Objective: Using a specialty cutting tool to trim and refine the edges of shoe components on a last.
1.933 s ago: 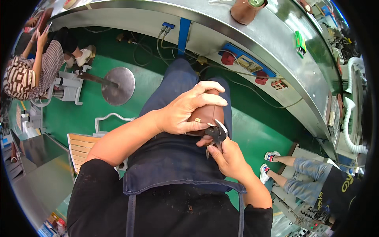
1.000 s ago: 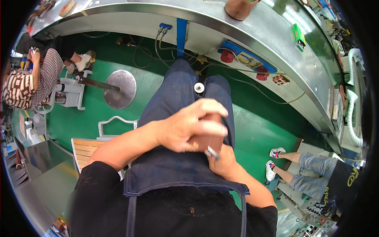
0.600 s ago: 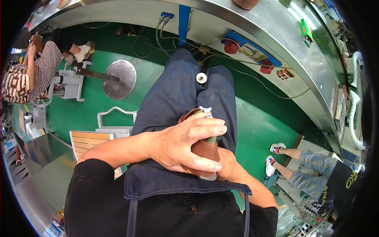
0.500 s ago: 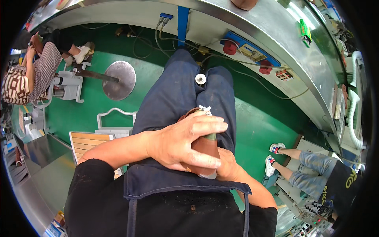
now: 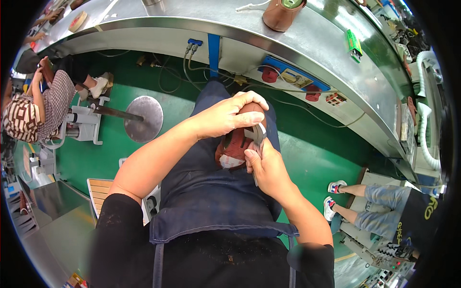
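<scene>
Left hand (image 5: 229, 114): clasped over brown leather piece (image 5: 236, 142) | right hand (image 5: 268, 165): holding metal pincers (image 5: 259, 133), head pointing forward | piece: just ahead-left of right hand, long axis unclear

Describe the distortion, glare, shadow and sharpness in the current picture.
All in the head view: the bench bows along its front edge; white glare marks its top at right; dark shadow covers the floor beneath; left hand, right hand and pliers look fairly sharp.
</scene>
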Demonstrator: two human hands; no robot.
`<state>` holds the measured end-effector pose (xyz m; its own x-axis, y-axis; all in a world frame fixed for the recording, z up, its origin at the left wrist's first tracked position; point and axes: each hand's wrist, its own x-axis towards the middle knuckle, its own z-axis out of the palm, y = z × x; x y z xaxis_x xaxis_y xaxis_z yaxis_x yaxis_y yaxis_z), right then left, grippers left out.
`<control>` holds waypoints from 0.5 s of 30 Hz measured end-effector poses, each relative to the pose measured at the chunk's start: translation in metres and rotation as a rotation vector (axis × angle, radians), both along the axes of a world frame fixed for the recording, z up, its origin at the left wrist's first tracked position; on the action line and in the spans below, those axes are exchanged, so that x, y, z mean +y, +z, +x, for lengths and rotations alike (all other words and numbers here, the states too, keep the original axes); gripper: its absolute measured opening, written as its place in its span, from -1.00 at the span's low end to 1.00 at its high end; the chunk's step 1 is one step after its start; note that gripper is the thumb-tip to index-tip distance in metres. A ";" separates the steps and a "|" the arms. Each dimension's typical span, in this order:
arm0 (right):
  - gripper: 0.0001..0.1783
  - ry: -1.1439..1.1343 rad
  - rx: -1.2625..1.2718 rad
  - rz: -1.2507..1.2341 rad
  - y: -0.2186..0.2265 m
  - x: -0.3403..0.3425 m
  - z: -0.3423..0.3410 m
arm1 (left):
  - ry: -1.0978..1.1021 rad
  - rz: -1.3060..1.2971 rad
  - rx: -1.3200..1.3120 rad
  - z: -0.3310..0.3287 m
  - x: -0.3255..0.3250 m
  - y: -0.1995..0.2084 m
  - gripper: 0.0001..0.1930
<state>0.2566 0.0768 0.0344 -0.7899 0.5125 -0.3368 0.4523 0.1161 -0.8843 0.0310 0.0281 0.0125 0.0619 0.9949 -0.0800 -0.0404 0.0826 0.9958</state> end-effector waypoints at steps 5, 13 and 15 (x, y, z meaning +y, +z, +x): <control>-0.80 0.193 0.126 -0.323 0.001 0.027 0.009 | 0.028 0.007 0.020 -0.003 0.002 -0.003 -0.55; -0.72 0.434 -0.183 -0.347 0.024 0.060 0.043 | 0.125 0.087 0.160 -0.012 -0.003 -0.019 -0.59; -0.73 0.340 -0.201 -0.333 0.028 0.056 0.048 | 0.152 0.090 0.175 -0.015 0.001 -0.027 -0.60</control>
<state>0.3043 0.1323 0.0620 -0.7963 0.0777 -0.5999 0.6025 0.0130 -0.7980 0.0163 0.0287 -0.0142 -0.0960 0.9953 0.0134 0.1278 -0.0010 0.9918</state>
